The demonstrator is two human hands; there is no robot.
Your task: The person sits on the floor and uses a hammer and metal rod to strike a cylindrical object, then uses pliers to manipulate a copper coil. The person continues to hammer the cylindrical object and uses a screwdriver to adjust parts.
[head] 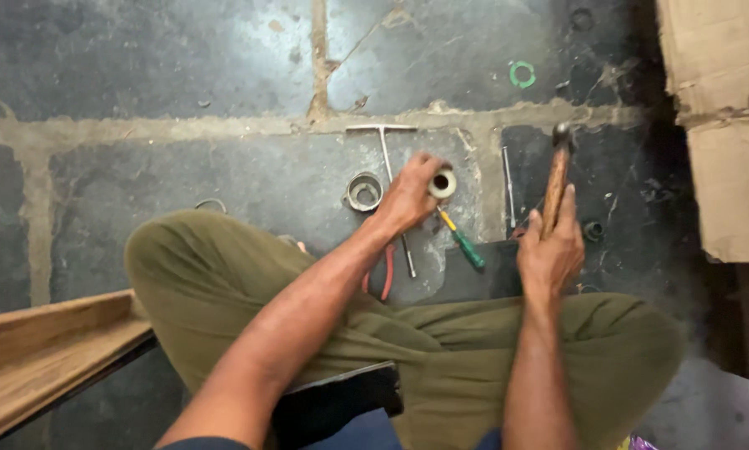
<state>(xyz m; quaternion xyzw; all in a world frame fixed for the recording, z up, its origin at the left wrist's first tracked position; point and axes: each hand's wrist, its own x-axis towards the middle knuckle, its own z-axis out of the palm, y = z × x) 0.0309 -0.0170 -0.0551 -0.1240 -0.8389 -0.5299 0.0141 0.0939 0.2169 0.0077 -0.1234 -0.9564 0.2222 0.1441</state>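
My left hand [408, 198] is closed around a small pale ring-shaped part [443, 183], holding it upright on the dark stone floor. My right hand [549, 250] grips the wooden handle of a hammer [556, 187], whose metal head points away from me, raised to the right of the ring. A larger metal ring [363, 192] rests on the floor just left of my left hand. A T-handled metal rod [386, 158] runs under my left hand. A screwdriver with a green handle [463, 242] lies between my hands.
A thin metal rod [508, 187] lies left of the hammer. A green ring [522, 74] sits on the far floor. Cardboard [720, 125] stands at the right, wooden planks [41, 354] at the lower left. My crossed legs [224, 283] fill the foreground.
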